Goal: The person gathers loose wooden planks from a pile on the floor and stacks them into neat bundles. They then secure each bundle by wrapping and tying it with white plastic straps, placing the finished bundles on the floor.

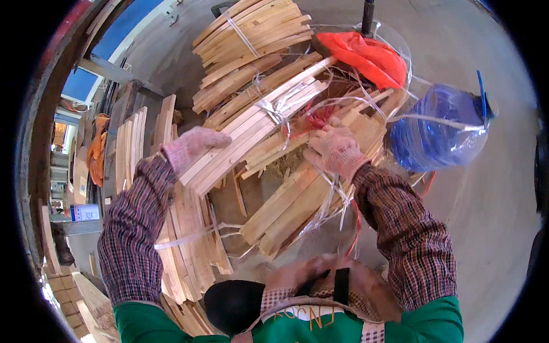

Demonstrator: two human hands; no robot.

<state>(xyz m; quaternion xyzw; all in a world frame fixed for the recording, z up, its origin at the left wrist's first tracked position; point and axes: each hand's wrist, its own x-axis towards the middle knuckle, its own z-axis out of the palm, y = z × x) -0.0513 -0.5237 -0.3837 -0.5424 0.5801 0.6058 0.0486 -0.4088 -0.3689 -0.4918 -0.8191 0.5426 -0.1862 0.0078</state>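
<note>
My left hand [199, 146], in a pink knit glove, grips the near left edge of a bundle of pale wooden strips [243, 140]. Clear plastic strap [277, 110] is knotted around the middle of that bundle, which lies slantwise on other wood. My right hand [338, 150], gloved alike, has its fingers curled beside the bundle's right side, close to some red string [320, 116]. What those fingers hold is hidden. Below the right hand lie wider boards [289, 208] with loose strap [331, 197] over their end.
More tied boards [254, 34] lie at the back. A red plastic bag [366, 57] sits by a dark post [368, 17]. At right is a blue roll of strap [437, 128]. Boards [186, 246] lie at lower left; an orange glove [98, 148] hangs on the left rack.
</note>
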